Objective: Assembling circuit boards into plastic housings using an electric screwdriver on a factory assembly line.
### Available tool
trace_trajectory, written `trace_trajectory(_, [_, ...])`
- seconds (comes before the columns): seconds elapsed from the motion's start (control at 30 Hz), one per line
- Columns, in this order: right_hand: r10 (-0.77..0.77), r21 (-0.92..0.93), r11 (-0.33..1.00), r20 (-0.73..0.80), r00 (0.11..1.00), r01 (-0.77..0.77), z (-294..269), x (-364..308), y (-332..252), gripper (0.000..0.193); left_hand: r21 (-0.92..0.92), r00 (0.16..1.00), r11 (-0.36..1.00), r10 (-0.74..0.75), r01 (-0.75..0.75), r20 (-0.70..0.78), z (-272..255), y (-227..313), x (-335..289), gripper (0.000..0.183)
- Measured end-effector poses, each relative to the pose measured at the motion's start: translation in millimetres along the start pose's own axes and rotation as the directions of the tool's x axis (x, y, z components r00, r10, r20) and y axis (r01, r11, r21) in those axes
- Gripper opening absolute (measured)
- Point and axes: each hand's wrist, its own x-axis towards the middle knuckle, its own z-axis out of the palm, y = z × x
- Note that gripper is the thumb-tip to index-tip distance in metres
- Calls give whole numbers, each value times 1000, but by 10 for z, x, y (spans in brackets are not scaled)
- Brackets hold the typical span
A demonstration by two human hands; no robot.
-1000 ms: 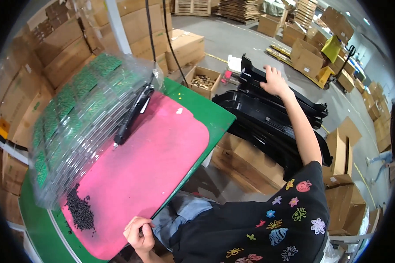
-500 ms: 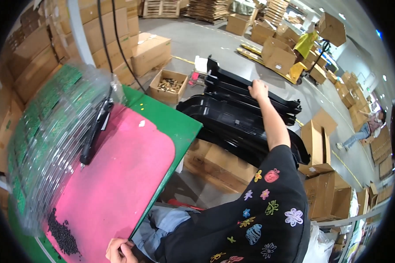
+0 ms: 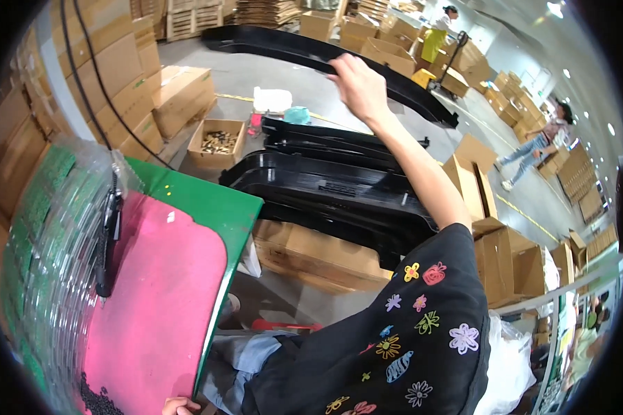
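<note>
Head view: right hand (image 3: pixel 362 86) gripped a black panel (image 3: pixel 299 52), apparently mid-lift; moving it likely needed balance; left hand (image 3: pixel 179 406) couldn't be judged.

I wear a loose black top (image 3: pixel 304 373), its short sleeve (image 3: pixel 446 252) leaving my right forearm (image 3: pixel 422 162) bare. Childlike doodles brighten it: a yellow flower (image 3: pixel 411 271), a red rounded motif (image 3: pixel 434 274), a green winged shape (image 3: pixel 428 322), a big pale-lilac bloom (image 3: pixel 464 338), a blue striped figure (image 3: pixel 399 366), a white-outlined daisy (image 3: pixel 417 393). Faded blue cloth (image 3: pixel 246 354) shows at my lap. My right hand (image 3: pixel 361 88) is ungloved.
</note>
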Motion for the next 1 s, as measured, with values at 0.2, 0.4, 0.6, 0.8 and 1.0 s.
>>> trace_trajectory(0.2, [-340, 367, 878, 26, 940, 307, -814, 359, -1340, 21, -135, 998, 990, 17, -26, -68, 18, 168, 153, 12])
trace_trajectory(0.4, [-726, 659, 370, -235, 647, 655, -1096, 58, -2612, 24, -377, 679, 916, -191, -135, -709, -458, 110, -135, 26])
trace_trajectory(0.6, [-845, 852, 64, -231, 482, 520, -1048, 60, -3465, 21, 336, 908, 897, -144, 289, -394, -902, 25, -355, 27])
trace_trajectory(0.8, [-597, 818, 295, -246, 764, 494, -626, 1649, -4493, 30, 97, 878, 959, -201, 268, -434, -915, 55, -523, 18])
trace_trajectory(1.0, [-609, 632, 656, 121, 784, 412, 643, 2640, -5042, 65, -205, 793, 910, -414, 359, -448, -994, -28, -377, 23])
